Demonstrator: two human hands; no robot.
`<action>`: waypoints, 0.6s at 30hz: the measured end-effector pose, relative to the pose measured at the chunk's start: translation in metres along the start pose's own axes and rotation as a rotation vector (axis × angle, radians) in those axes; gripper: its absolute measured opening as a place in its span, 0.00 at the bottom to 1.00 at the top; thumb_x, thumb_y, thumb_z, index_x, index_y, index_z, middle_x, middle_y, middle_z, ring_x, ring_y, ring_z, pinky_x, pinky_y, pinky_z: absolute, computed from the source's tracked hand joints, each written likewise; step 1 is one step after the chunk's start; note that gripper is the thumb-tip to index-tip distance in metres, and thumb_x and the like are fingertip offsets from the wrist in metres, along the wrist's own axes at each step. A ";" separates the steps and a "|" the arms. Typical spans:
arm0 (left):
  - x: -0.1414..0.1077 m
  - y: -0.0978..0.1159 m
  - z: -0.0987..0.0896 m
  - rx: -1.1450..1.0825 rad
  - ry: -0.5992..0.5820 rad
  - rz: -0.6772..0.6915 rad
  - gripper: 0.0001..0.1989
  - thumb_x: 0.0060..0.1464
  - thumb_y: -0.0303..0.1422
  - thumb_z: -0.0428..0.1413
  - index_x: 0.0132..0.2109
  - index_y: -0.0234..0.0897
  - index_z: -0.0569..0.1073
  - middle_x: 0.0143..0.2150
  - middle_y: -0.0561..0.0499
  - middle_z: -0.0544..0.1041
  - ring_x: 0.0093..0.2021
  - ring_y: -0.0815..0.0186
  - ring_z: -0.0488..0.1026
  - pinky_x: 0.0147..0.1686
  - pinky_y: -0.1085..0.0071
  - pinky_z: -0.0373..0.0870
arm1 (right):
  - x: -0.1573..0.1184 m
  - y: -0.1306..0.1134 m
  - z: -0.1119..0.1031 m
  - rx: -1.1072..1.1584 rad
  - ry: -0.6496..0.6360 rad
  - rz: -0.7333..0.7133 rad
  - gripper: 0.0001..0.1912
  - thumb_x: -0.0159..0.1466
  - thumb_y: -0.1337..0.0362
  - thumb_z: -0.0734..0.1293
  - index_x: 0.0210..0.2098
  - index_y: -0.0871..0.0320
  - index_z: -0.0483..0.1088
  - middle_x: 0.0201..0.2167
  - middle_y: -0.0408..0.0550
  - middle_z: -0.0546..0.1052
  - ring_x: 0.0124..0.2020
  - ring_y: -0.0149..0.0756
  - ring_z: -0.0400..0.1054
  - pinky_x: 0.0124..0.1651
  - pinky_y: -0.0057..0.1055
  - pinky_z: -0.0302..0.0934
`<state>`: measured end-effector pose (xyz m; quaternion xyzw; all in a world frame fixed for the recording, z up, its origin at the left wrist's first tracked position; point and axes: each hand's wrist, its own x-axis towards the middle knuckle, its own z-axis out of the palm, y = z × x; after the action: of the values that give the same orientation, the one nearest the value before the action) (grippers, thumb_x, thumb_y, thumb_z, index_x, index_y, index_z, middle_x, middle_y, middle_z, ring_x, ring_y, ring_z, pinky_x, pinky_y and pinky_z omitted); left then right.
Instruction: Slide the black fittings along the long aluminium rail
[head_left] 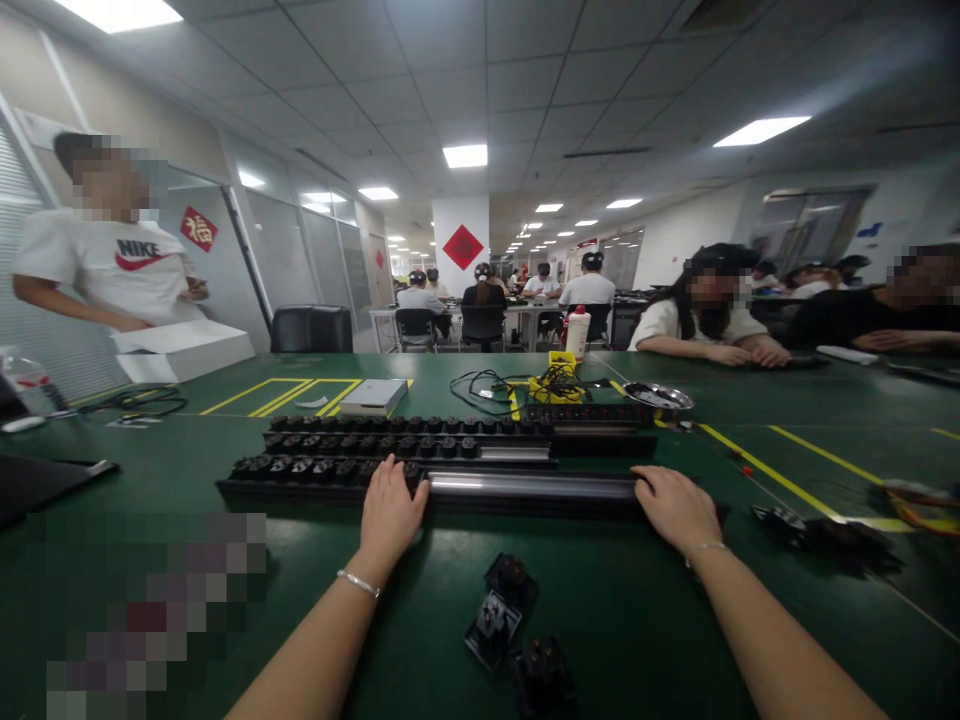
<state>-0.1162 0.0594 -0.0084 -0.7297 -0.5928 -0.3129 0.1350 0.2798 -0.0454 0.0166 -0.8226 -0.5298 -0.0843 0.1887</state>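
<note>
A long black metal rail (525, 486) lies across the table before me, its left part filled with a row of black socket modules (300, 468). The bare channel shines silver on the right. My left hand (391, 510) is at the end of that row, with its fingers and thumb closed about a black module (412, 472). At the rail's right end, my right hand (681, 508) bends its fingers over the edge and grips it. Nearer to me lie loose black socket modules (491, 628). Two more partly filled rails (517, 453) lie just behind.
Beyond the rails are a white box (373, 396), tangled black cables (480, 388), a yellow holder (559, 380), a metal bowl (660, 397) and a bottle (577, 335). Dark parts (825, 535) lie right. People sit across the table; one stands left by a white carton (184, 350).
</note>
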 end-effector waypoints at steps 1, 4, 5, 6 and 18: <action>0.000 0.000 -0.001 -0.001 -0.014 -0.004 0.26 0.56 0.42 0.45 0.54 0.25 0.64 0.57 0.33 0.66 0.59 0.53 0.60 0.58 0.57 0.58 | 0.000 0.000 -0.001 0.000 -0.004 -0.002 0.22 0.61 0.59 0.52 0.47 0.55 0.70 0.50 0.49 0.72 0.54 0.41 0.61 0.53 0.42 0.55; 0.002 -0.001 -0.004 -0.021 -0.075 -0.018 0.26 0.56 0.41 0.45 0.54 0.25 0.65 0.54 0.37 0.70 0.60 0.55 0.60 0.59 0.61 0.57 | -0.001 -0.001 -0.002 -0.007 -0.012 -0.002 0.23 0.61 0.58 0.51 0.47 0.55 0.70 0.51 0.49 0.72 0.54 0.41 0.60 0.54 0.42 0.54; 0.002 -0.001 -0.005 -0.031 -0.092 -0.026 0.25 0.56 0.40 0.45 0.54 0.26 0.65 0.54 0.38 0.71 0.60 0.56 0.60 0.59 0.62 0.57 | -0.001 -0.002 -0.002 -0.009 -0.013 0.001 0.23 0.61 0.58 0.51 0.48 0.56 0.70 0.51 0.49 0.71 0.54 0.41 0.60 0.54 0.42 0.54; 0.003 -0.001 -0.006 -0.042 -0.107 -0.032 0.25 0.56 0.40 0.45 0.54 0.26 0.66 0.54 0.39 0.71 0.60 0.56 0.59 0.59 0.63 0.57 | -0.001 -0.002 -0.003 -0.010 -0.016 0.002 0.23 0.61 0.58 0.51 0.48 0.56 0.70 0.51 0.49 0.71 0.54 0.41 0.60 0.54 0.42 0.54; 0.004 0.000 -0.007 -0.050 -0.168 -0.036 0.23 0.57 0.38 0.44 0.56 0.31 0.65 0.54 0.42 0.72 0.56 0.59 0.66 0.58 0.59 0.55 | -0.001 -0.002 -0.004 0.004 -0.041 0.013 0.23 0.62 0.58 0.51 0.49 0.55 0.69 0.51 0.49 0.71 0.54 0.42 0.60 0.54 0.43 0.54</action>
<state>-0.1180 0.0583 -0.0005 -0.7456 -0.6070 -0.2680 0.0608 0.2776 -0.0469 0.0201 -0.8271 -0.5284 -0.0653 0.1798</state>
